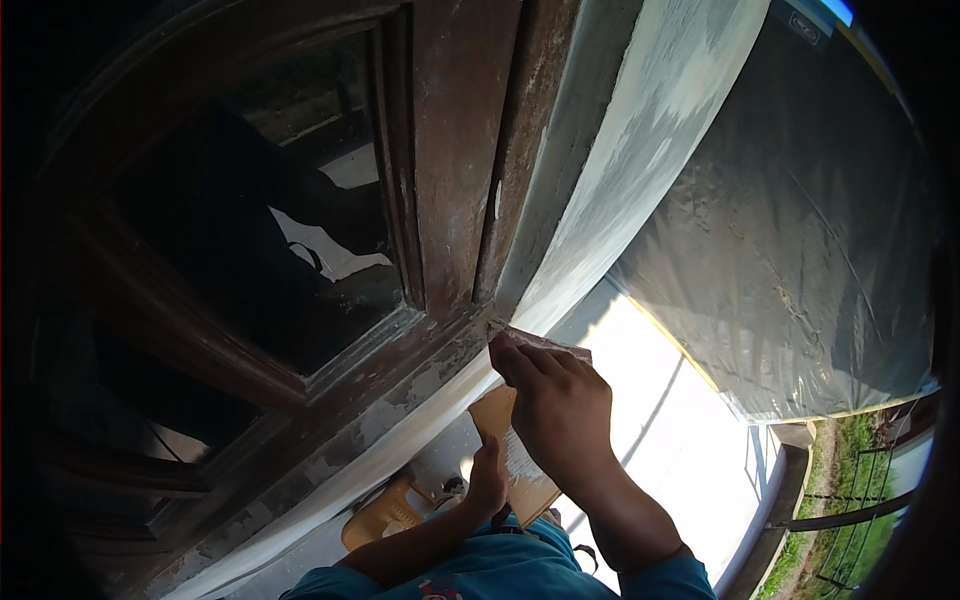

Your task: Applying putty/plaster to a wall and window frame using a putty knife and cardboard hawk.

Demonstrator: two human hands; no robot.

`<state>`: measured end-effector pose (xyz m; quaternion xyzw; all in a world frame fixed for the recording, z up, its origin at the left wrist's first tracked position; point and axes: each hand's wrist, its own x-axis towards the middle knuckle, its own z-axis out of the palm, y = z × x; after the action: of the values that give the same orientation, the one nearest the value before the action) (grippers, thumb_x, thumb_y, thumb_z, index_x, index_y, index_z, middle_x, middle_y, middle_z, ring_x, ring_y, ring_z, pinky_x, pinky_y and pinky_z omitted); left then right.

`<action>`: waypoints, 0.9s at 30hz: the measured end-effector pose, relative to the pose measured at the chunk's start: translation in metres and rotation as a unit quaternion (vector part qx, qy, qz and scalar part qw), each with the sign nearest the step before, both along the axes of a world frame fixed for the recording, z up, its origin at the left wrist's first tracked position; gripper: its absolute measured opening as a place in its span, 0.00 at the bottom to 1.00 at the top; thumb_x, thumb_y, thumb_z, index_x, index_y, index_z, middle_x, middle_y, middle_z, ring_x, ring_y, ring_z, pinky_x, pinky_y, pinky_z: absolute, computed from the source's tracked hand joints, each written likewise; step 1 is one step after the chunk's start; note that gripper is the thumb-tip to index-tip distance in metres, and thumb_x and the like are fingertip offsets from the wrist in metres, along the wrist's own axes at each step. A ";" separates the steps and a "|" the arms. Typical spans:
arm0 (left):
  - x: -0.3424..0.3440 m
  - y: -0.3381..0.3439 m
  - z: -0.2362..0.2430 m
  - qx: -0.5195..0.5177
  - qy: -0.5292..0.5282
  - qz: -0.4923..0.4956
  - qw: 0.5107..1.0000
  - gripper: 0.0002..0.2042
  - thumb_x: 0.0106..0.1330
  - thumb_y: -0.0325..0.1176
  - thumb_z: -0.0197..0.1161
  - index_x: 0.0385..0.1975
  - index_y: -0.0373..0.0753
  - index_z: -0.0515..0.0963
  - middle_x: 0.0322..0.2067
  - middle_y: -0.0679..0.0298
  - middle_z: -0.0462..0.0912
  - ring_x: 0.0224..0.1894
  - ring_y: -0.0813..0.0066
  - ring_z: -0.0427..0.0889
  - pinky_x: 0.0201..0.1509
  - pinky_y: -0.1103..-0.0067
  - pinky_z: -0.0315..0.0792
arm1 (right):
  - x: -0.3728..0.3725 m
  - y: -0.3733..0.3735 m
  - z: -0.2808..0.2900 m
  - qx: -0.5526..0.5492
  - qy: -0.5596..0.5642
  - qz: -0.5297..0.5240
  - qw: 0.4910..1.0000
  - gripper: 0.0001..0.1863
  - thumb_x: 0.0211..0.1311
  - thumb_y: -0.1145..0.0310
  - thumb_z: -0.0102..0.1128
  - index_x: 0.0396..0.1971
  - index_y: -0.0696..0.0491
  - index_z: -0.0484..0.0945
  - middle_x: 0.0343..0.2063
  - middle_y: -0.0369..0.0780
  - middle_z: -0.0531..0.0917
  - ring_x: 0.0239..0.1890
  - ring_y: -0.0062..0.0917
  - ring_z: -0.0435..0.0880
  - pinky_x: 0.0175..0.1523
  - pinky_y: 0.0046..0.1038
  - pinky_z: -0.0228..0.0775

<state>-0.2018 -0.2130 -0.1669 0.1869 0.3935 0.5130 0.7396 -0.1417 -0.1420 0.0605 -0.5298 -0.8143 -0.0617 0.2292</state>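
Observation:
My right hand (560, 405) is closed round a thin, flat reddish-brown piece (560, 346) with a straight edge; its exact kind does not show. Its tip and my fingers are at the lower right corner of a brown wooden window frame (455, 150), where the frame meets the wall edge. Lower down, my left hand (487, 480) grips a flat tan board (525, 470) by its side. Whitish streaks mark the board's face, and my right hand and wrist hide part of it. The frame's lower rail (400, 385) has patchy pale grey smears and worn paint.
Dark glass panes (250, 200) reflect my arms. A white-streaked wall edge (640, 150) runs up beside the frame. Dark plastic sheeting (790, 250) with a yellow edge hangs at right. Below are a tan plastic chair (385, 515), a sunlit pale floor (660, 430) and a railing (850, 515) by grass.

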 end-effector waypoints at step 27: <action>-0.002 -0.004 -0.008 0.024 -0.040 0.030 0.998 0.30 0.77 0.54 0.31 0.54 0.30 0.67 0.46 0.52 0.74 0.49 0.63 0.74 0.59 0.71 0.65 | 0.003 -0.003 -0.011 0.059 0.065 0.031 0.996 0.17 0.50 0.77 0.61 0.43 0.48 0.82 0.40 0.36 0.86 0.40 0.30 0.85 0.42 0.29 0.79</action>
<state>-0.2038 -0.2171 -0.1753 0.1717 0.3564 0.5511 0.7347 -0.1385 -0.1448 0.0494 -0.4930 -0.8085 -0.0682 0.3141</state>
